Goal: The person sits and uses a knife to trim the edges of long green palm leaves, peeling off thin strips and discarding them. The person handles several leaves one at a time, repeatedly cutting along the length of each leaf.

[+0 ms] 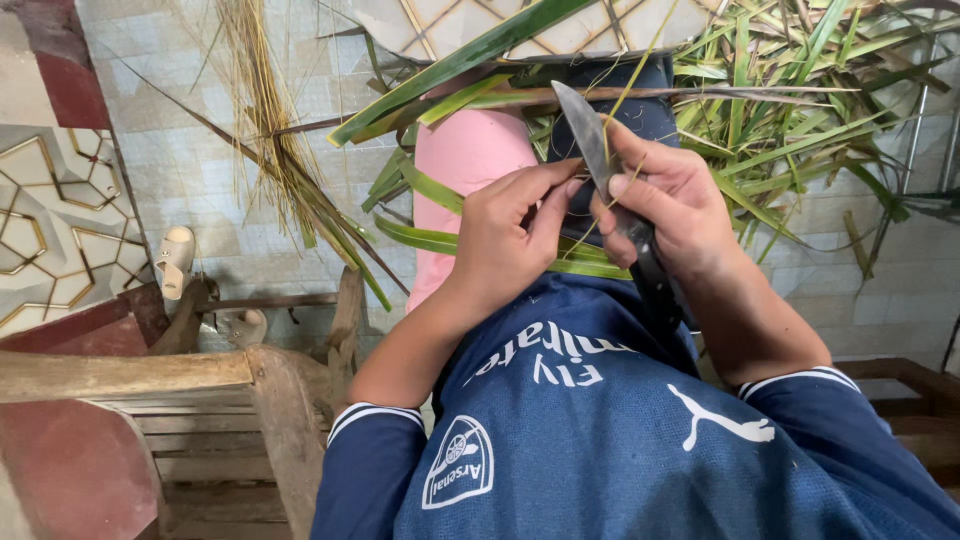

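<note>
Knife up in front of my chest, blade pointing away from me, my right hand closed around its dark handle. My left hand pinches a thin green leaf strip against the blade. Long green leaves heaped beyond on the tiled floor; wooden bench to my left.

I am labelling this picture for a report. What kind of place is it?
Probably a tiled porch or yard of a home, used for leaf craft. Signs: a heap of leaves on the tiled floor, a wooden chair, and a sandal lying nearby.
</note>
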